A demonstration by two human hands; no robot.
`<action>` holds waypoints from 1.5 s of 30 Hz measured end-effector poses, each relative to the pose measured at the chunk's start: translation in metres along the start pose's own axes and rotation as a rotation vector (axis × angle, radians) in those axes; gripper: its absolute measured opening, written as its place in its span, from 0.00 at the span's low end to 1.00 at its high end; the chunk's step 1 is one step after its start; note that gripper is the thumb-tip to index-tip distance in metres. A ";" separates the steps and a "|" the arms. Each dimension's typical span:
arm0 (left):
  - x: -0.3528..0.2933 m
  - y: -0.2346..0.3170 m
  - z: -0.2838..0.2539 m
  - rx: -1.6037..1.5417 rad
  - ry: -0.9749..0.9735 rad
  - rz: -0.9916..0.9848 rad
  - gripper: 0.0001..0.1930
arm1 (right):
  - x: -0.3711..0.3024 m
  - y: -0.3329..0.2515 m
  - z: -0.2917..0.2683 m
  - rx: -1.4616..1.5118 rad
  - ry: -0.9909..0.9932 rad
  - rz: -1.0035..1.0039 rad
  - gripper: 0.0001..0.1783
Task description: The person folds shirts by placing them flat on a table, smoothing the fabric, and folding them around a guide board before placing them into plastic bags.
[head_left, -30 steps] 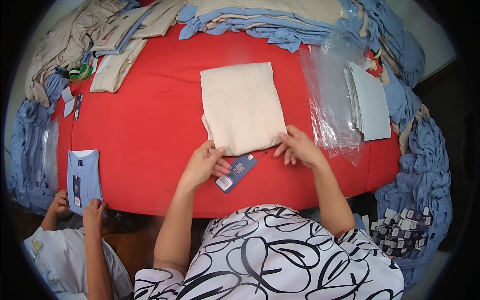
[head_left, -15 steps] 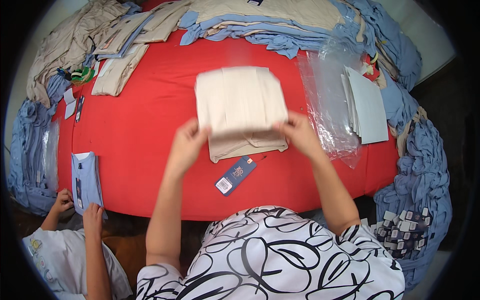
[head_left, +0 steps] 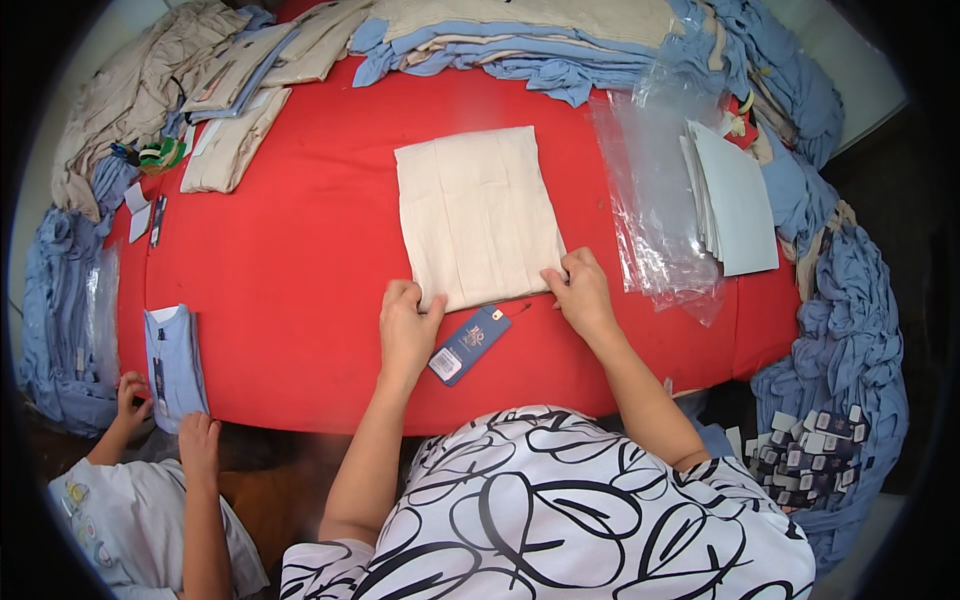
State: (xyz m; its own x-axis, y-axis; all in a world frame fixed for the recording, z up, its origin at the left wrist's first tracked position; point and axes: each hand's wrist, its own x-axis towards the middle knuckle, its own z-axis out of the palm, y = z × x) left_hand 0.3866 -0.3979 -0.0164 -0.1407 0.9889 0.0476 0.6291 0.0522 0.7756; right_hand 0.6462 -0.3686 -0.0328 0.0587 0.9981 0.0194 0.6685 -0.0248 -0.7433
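A cream folded garment (head_left: 478, 220) lies flat as a neat rectangle in front of me. My left hand (head_left: 408, 318) pinches its near left corner, thumb on top. At the near right corner, my right hand (head_left: 582, 290) grips the edge between thumb and fingers. From under the near edge a dark blue hang tag (head_left: 470, 347) sticks out toward me, with a short cord at its top. The tag rests on the red-covered table (head_left: 300, 260), close to my left hand.
Clear plastic bags (head_left: 650, 190) and white sheets (head_left: 735, 205) lie to the right. Folded clothes (head_left: 520, 35) are stacked at the back. At the left, another person's hands (head_left: 200, 430) hold a folded blue shirt (head_left: 175, 365). Loose hang tags (head_left: 810, 455) sit on blue cloth at lower right.
The garment's near part has come down toward me and now lies flat, covering the layers that showed underneath. Both my hands have moved nearer to me with its edge.
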 end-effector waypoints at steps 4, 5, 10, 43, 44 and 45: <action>-0.001 0.009 -0.010 0.206 0.061 0.064 0.21 | -0.001 -0.018 -0.011 -0.325 0.147 -0.194 0.20; -0.002 0.008 -0.011 0.279 0.014 0.058 0.22 | -0.005 -0.028 -0.019 -0.352 0.090 -0.084 0.20; 0.000 0.012 -0.011 0.186 -0.017 -0.047 0.19 | -0.005 -0.025 -0.021 -0.210 0.028 0.087 0.17; 0.041 0.051 -0.028 0.028 -0.412 0.144 0.13 | -0.003 -0.078 0.002 -0.160 -0.159 -0.278 0.17; 0.034 0.046 -0.018 -0.003 -0.383 0.120 0.14 | -0.003 -0.078 0.005 -0.131 -0.190 -0.258 0.17; 0.029 0.044 -0.010 -0.033 -0.354 0.095 0.15 | 0.001 -0.079 0.003 -0.105 -0.226 -0.221 0.17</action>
State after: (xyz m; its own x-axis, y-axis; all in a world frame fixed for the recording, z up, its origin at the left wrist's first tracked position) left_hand 0.4023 -0.3687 0.0251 0.1942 0.9763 -0.0955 0.6006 -0.0413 0.7985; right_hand 0.5908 -0.3660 0.0237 -0.2544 0.9670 0.0154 0.7201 0.2000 -0.6644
